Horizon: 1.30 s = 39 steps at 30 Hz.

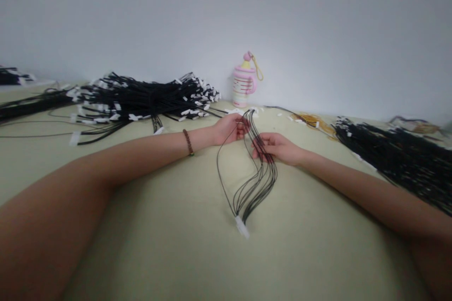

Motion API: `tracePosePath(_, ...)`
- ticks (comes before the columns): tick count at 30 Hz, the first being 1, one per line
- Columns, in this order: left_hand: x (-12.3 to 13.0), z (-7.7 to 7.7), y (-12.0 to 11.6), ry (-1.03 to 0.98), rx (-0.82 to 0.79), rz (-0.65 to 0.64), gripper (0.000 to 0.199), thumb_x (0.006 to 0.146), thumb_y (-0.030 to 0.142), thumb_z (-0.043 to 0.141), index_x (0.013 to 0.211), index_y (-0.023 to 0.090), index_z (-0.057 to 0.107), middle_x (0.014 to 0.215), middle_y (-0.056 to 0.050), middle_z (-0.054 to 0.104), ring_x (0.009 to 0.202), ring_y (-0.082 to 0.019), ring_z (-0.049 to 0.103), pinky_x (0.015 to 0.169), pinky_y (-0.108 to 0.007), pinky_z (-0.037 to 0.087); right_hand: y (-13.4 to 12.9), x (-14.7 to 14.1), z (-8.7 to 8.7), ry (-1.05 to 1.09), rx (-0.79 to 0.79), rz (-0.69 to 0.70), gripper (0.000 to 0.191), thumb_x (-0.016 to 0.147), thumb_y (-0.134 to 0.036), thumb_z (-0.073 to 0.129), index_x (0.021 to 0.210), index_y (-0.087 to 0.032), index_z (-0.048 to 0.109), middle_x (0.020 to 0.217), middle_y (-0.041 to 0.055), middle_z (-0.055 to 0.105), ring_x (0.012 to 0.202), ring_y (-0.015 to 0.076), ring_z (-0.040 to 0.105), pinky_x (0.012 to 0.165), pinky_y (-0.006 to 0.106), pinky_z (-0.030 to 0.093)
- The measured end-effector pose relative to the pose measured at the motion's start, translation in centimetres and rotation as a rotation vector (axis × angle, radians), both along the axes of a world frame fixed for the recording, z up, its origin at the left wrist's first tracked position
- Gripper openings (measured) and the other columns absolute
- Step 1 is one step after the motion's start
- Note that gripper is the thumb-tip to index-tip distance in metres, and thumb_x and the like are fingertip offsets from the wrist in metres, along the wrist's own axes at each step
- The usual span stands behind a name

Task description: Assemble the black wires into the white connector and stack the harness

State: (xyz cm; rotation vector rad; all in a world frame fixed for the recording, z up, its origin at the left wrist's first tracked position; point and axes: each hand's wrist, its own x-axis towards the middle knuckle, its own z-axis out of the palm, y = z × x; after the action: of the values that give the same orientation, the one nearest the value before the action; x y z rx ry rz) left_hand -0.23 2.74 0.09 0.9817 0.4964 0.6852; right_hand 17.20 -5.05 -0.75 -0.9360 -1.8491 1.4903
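A wire harness (pixel 271 181) of several thin black wires hangs in the middle of the head view. The white connector (pixel 242 227) at its near end hangs lowest, toward me. My left hand (pixel 230 128) has its fingers closed around the far end of the wires, and what exactly lies in the fingertips is partly hidden. Lower and to the right, my right hand (pixel 271 147) pinches the bundle from the side, the wires passing across its fingers. One wire bows out to the left, apart from the others.
A large pile of black wire harnesses (pixel 151 96) with white connectors lies back left. Another heap of black wires (pixel 406 155) is at the right, near yellow wires (pixel 312 120). A pink and white cup-shaped item (pixel 243 84) stands against the wall (pixel 318 23). The tabletop (pixel 183 240) is pale green.
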Motion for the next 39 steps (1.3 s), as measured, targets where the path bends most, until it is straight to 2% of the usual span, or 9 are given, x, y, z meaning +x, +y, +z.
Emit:
tracePosePath(6,0.1,0.0,-0.2,-0.038,-0.006,-0.001,0.023,0.075,0.028,0.047,0.063,0.01,0.055,0.058,-0.005,0.056,0.05,-0.01,0.05,0.048,-0.021,0.041,-0.1,-0.2,0.1,0.0,-0.02,-0.015,0.025,0.077,-0.03,0.055,0.093,-0.012,0.048,0.071,0.0034,0.058,0.049,0.0054,0.048,0.041,0.015,0.035)
tracePosePath(12,0.0,0.1,-0.2,-0.036,-0.015,0.008,0.037,0.077,0.046,0.046,0.065,0.012,0.055,0.059,-0.004,0.057,0.05,-0.011,0.052,0.047,-0.022,0.041,-0.2,-0.1,0.3,-0.078,0.036,-0.037,0.026,0.08,-0.034,0.049,0.094,-0.013,0.05,0.058,-0.0031,0.05,0.038,0.0028,0.039,0.032,0.013,0.025)
tracePosePath(18,0.1,0.0,-0.5,-0.027,0.041,0.048,0.021,0.08,0.027,0.05,0.066,0.012,0.053,0.056,0.0,0.056,0.046,-0.006,0.05,0.046,-0.017,0.039,-0.4,-0.5,0.7,-0.171,0.073,-0.041,0.025,0.078,-0.033,0.052,0.088,-0.011,0.053,0.049,-0.0051,0.047,0.036,0.0033,0.037,0.033,0.013,0.026)
tracePosePath(25,0.3,0.3,-0.3,0.056,0.147,0.154,0.022,0.076,0.031,0.054,0.063,0.013,0.052,0.052,0.001,0.052,0.039,-0.006,0.043,0.038,-0.017,0.031,0.1,-0.2,0.2,-0.223,0.03,0.007,0.029,0.07,-0.035,0.061,0.083,-0.009,0.057,0.057,-0.0021,0.052,0.043,0.0037,0.044,0.035,0.012,0.028)
tracePosePath(28,0.0,1.5,0.5,0.061,0.22,0.25,0.02,0.073,0.03,0.057,0.063,0.014,0.051,0.053,0.001,0.051,0.04,-0.005,0.043,0.036,-0.017,0.029,0.0,-0.1,0.3,-0.206,0.007,0.019,0.029,0.068,-0.034,0.063,0.081,-0.009,0.058,0.062,-0.0013,0.053,0.045,0.0037,0.045,0.036,0.012,0.03)
tracePosePath(32,-0.5,4.3,0.7,0.005,0.301,0.327,0.02,0.072,0.03,0.058,0.064,0.014,0.05,0.052,0.002,0.049,0.04,-0.006,0.043,0.036,-0.018,0.027,-0.1,-0.2,0.6,-0.184,-0.012,0.023,0.026,0.067,-0.031,0.063,0.079,-0.009,0.057,0.061,-0.0018,0.051,0.045,0.0039,0.046,0.035,0.012,0.029)
tracePosePath(39,-1.2,9.3,-1.9,-0.033,0.495,0.398,0.026,0.081,0.031,0.049,0.062,0.014,0.049,0.047,0.003,0.042,0.039,-0.004,0.039,0.038,-0.017,0.025,-0.1,0.0,0.6,-0.177,-0.005,0.035,0.025,0.068,-0.03,0.062,0.082,-0.009,0.058,0.059,-0.0023,0.05,0.043,0.0025,0.041,0.036,0.013,0.028)
